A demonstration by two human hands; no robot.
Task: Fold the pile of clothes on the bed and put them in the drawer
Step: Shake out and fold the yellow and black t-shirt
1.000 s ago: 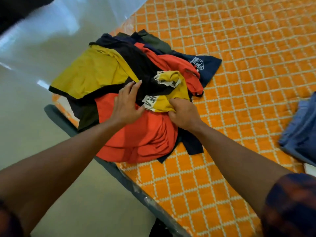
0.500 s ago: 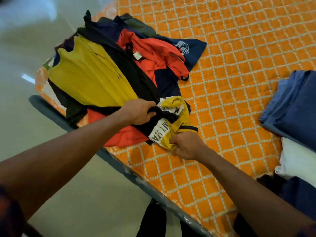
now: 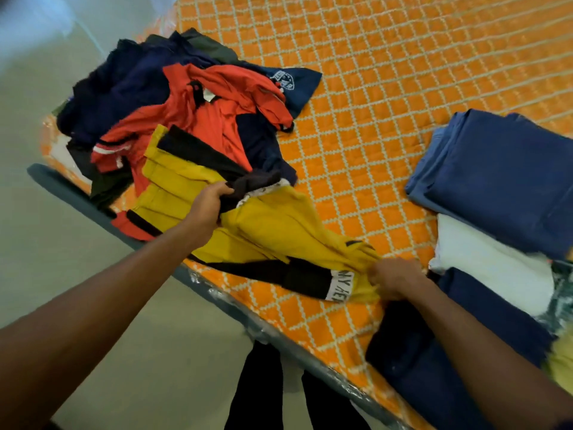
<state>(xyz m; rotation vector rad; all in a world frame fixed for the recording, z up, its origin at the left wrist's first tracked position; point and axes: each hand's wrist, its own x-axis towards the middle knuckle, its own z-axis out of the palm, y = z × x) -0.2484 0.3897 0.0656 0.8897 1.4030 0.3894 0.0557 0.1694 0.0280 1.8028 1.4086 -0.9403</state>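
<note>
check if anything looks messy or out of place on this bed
The clothes pile sits crumpled at the corner of the bed, with a red garment at the very edge. The yellow shirt is stretched between left hand and right hand.

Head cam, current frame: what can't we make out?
Drawer: nowhere in the head view.
Lettered band on the yellow garment: text partly folded under, partly behind the right hand gripping it.
Pile: clothes under the red garment overlap; count unclear.
Folded blue stack: cut off by the right edge.
Left hand: fingertips curled under the garment's dark fabric.
</note>
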